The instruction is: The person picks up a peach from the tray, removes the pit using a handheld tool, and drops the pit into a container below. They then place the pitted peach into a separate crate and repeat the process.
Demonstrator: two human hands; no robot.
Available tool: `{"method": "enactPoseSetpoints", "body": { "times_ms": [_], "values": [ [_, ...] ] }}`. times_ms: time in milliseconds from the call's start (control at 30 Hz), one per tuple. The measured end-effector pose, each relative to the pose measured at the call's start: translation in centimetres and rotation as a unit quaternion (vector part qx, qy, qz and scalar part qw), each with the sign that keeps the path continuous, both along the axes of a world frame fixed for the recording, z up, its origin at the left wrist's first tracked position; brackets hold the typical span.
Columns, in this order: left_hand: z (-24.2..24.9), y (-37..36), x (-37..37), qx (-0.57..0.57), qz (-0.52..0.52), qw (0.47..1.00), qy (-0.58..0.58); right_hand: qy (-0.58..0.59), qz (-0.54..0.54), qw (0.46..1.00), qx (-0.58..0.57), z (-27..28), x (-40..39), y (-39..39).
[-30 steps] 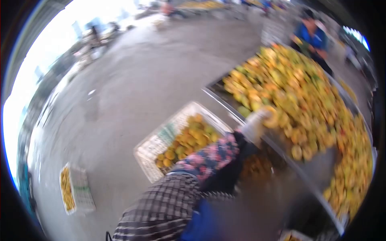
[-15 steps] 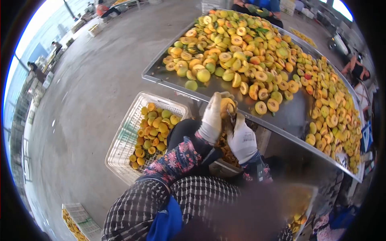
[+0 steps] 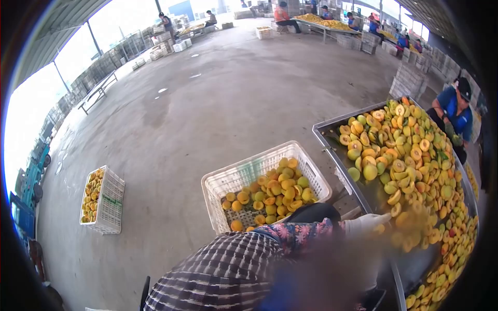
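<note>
My left hand (image 3: pixel 365 223), in a white glove, reaches right over the edge of the metal table (image 3: pixel 358 187). Its fingers are stretched toward the near side of a pile of halved and whole yellow peaches (image 3: pixel 410 150); a blur over the fruit hides whether the fingertips touch any. A blurred dark patch covers the area below this wrist. At its right edge shows a pale patch that may be my right hand (image 3: pixel 371 277); its fingers are hidden. Left of my knee stands a white plastic crate (image 3: pixel 223 189) with peach halves (image 3: pixel 280 192) in it.
Another white crate (image 3: pixel 110 199) of peaches stands on the concrete floor at left. Across the table sits a person in a blue vest (image 3: pixel 459 111). Farther back, people work at a fruit-covered table (image 3: pixel 321 23), with stacked crates (image 3: pixel 407 83) nearby.
The view has swung left and up. Earlier, both gloved hands were together at a peach, over the table's near edge. Now they are apart, the left one stretched out to the pile.
</note>
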State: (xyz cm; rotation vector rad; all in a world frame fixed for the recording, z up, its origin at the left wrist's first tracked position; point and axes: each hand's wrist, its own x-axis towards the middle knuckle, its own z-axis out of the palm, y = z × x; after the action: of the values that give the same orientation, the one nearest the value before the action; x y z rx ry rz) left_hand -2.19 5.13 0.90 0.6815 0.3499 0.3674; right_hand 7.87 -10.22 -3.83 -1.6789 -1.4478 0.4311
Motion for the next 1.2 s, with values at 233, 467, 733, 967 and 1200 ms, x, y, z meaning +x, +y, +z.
{"method": "enactPoseSetpoints", "body": {
  "times_ms": [233,467,733,967,1200],
  "values": [
    [-2.0,-3.3,2.6,0.217,0.238,0.938,0.124,0.025,-0.03,0.994,-0.101,0.1,-1.6,0.1],
    [-1.8,-3.5,2.2,0.22,0.175,0.948,0.146,0.091,0.007,0.99,-0.109,-1.6,-0.5,-1.8],
    [-4.3,-0.9,3.6,0.364,0.05,0.93,0.023,0.545,-0.106,0.822,-0.13,3.5,-4.8,-1.6],
    [-1.9,-3.0,1.8,0.046,-0.003,0.999,0.0,0.719,-0.036,0.682,-0.13,4.5,-3.7,-2.8],
    [-0.4,-3.5,2.2,-0.005,-0.044,0.995,0.089,0.649,-0.038,0.747,-0.138,4.1,-2.8,-3.7]
  ]
}}
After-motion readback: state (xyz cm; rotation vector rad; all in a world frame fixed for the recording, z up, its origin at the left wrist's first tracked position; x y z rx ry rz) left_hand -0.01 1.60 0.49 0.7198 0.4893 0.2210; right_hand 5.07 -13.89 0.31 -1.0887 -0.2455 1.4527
